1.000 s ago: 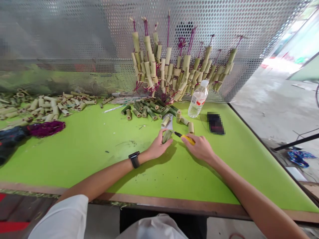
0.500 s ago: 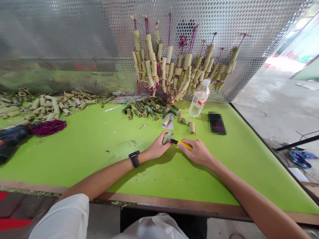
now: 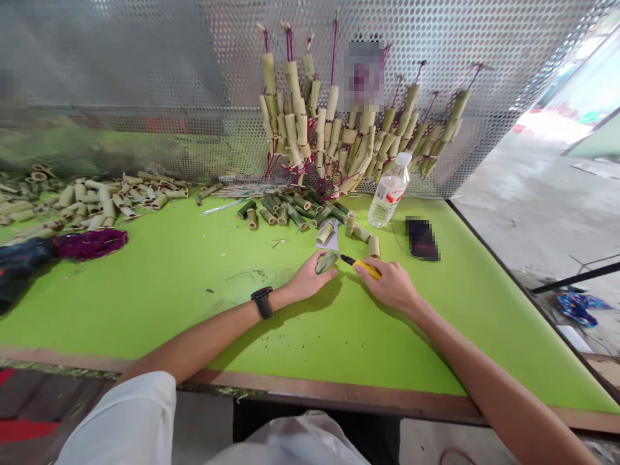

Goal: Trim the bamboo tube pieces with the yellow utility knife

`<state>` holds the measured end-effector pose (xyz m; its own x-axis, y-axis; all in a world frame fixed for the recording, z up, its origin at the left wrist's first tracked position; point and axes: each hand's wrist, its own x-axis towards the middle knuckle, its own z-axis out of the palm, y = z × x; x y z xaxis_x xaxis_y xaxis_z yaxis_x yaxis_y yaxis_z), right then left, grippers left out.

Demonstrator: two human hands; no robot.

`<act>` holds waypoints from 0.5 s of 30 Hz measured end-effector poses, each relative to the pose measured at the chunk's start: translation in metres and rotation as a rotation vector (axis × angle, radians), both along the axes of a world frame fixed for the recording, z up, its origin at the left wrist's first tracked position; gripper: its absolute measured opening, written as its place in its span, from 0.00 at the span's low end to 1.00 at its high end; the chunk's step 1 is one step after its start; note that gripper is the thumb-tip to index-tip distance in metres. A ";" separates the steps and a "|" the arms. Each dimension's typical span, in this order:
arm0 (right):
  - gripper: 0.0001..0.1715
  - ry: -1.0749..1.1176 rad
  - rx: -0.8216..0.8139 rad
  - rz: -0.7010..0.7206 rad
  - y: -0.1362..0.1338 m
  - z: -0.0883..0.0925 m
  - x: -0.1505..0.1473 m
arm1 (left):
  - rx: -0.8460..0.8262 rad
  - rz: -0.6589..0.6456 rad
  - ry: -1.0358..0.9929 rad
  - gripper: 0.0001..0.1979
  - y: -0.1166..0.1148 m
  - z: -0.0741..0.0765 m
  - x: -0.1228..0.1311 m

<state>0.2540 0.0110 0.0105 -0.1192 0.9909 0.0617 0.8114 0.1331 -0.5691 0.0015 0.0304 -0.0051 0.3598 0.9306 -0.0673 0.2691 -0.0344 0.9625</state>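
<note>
My left hand [image 3: 310, 280] is closed around a short green bamboo piece [image 3: 327, 262], held above the green tabletop [image 3: 169, 284]. In my right hand [image 3: 391, 284] is a yellow utility knife [image 3: 369, 267], its black tip pointing left at the bamboo with a small gap between them. Just beyond my hands, a pale bamboo tube [image 3: 325, 232] lies on a small white card [image 3: 333, 243]. Another pale tube [image 3: 374, 247] stands to its right. Several green tubes [image 3: 296, 217] are heaped behind.
A water bottle [image 3: 388, 191] and a dark phone-like object [image 3: 422, 239] stand and lie at right. Strung bamboo [image 3: 293, 84] hangs on the perforated metal panel [image 3: 169, 51]. At left are a pile of pale tubes [image 3: 104, 200], purple cord [image 3: 94, 244] and a dark tool [image 3: 24, 265].
My right hand has moved right with the knife, whose tip has come away from the bamboo. The bamboo piece in my left hand has turned slightly.
</note>
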 end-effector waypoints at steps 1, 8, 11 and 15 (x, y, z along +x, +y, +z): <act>0.37 0.000 -0.010 0.037 -0.003 0.001 -0.004 | -0.004 0.023 -0.008 0.24 0.000 -0.001 0.001; 0.35 0.047 -0.027 0.168 -0.016 0.002 -0.019 | 0.023 -0.011 -0.035 0.21 0.001 0.001 0.003; 0.35 0.054 -0.019 0.169 -0.015 -0.002 -0.020 | 0.056 -0.017 -0.032 0.21 0.003 -0.001 0.001; 0.38 0.038 -0.056 0.044 -0.005 -0.004 -0.013 | -0.047 -0.090 0.005 0.25 0.001 0.000 -0.002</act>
<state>0.2409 0.0059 0.0064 -0.1610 0.9869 0.0115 0.7831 0.1348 -0.6071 -0.0009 0.0318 -0.0051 0.4414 0.8903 -0.1120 0.2717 -0.0137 0.9623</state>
